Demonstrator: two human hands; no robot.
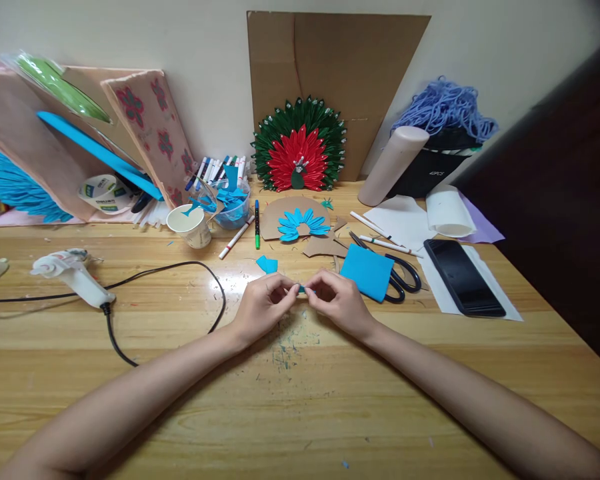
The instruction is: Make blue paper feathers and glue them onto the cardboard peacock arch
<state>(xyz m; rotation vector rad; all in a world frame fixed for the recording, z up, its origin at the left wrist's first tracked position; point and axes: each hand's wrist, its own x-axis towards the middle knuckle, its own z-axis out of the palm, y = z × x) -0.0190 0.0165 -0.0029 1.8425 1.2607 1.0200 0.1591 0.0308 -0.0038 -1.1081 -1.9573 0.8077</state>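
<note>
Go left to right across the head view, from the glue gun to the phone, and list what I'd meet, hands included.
White plastic glue gun → white paper cup → left hand → small blue piece between the fingertips → right hand → black rectangular phone.

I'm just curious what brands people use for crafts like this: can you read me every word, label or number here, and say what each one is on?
"DEL…", on the tape roll; the letters after that are unclear.
"…PCS", on the black bag; the number before it is blurred, perhaps "40".
Too small or blurred to read: marks on the paper cup, the green-ended marker and the flowered panel.
</note>
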